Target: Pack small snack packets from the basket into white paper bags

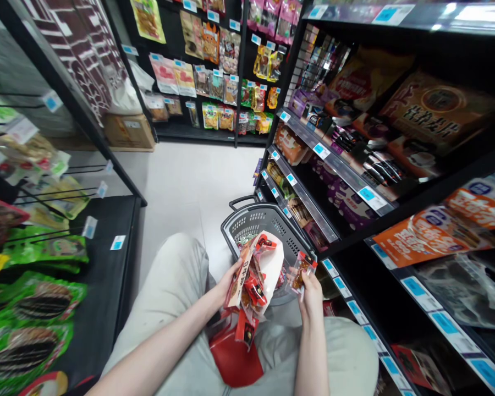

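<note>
My left hand (230,282) is closed around a white and red paper bag (275,264) with its mouth open. Several small red-ended snack packets (256,290) fill the bag and spill from its front. Between the thumb and fingers of my right hand (311,291) is a small clear snack packet (302,273) with red ends and brown contents. Both hands are above the near side of a grey shopping basket (286,231), which stands on the floor with packets inside, partly hidden. A red packet or flap (237,357) lies between my legs.
Shelves with price tags (321,151) rise close on the right, holding boxes and bags. Green snack bags (45,300) hang and lie on the black rack at left. Hanging packets (214,82) line the far wall, near a cardboard box (130,131).
</note>
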The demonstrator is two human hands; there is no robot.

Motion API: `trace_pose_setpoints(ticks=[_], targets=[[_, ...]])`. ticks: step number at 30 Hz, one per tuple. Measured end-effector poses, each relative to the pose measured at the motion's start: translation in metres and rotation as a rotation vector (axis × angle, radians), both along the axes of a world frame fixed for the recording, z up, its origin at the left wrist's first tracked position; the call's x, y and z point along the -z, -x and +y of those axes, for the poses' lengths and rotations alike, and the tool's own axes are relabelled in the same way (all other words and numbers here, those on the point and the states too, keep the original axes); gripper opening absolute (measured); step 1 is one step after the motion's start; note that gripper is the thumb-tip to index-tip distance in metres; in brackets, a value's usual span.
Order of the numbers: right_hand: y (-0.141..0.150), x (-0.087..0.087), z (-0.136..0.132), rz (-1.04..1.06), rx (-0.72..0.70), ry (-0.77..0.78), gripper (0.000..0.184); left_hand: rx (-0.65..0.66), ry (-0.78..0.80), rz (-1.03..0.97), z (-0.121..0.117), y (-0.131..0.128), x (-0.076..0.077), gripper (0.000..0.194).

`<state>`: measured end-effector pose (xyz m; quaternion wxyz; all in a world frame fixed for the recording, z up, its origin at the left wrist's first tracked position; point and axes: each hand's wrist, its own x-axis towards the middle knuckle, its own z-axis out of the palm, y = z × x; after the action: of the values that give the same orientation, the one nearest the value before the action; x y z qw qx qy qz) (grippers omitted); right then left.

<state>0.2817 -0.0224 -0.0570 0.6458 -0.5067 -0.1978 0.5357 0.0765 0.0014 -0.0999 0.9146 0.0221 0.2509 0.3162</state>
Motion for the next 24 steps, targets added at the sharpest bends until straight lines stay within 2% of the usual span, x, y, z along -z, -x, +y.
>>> trace_pose_setpoints(ticks=[4, 8, 12, 16, 20, 24], targets=[[-0.001, 0.003, 0.000, 0.036, 0.021, 0.043, 0.035, 0.001, 0.000, 0.011, 0.000, 0.000, 0.001, 0.051], [-0.005, 0.010, 0.001, 0.048, 0.005, -0.012, 0.033, 0.002, 0.004, 0.008, 0.000, 0.000, -0.002, 0.051], [-0.011, 0.020, 0.004, 0.063, 0.123, -0.078, 0.034, 0.001, 0.018, -0.010, 0.000, 0.000, -0.006, 0.051], [-0.015, 0.027, 0.006, -0.008, 0.175, 0.020, 0.032, -0.001, 0.026, -0.016, -0.001, 0.000, -0.008, 0.051], [-0.012, 0.022, 0.003, -0.146, 0.060, 0.041, 0.025, -0.004, 0.010, -0.041, -0.001, -0.001, -0.009, 0.051], [-0.001, 0.001, -0.004, -0.522, -0.092, -0.153, 0.016, -0.003, -0.018, -0.039, -0.001, -0.001, -0.007, 0.051]])
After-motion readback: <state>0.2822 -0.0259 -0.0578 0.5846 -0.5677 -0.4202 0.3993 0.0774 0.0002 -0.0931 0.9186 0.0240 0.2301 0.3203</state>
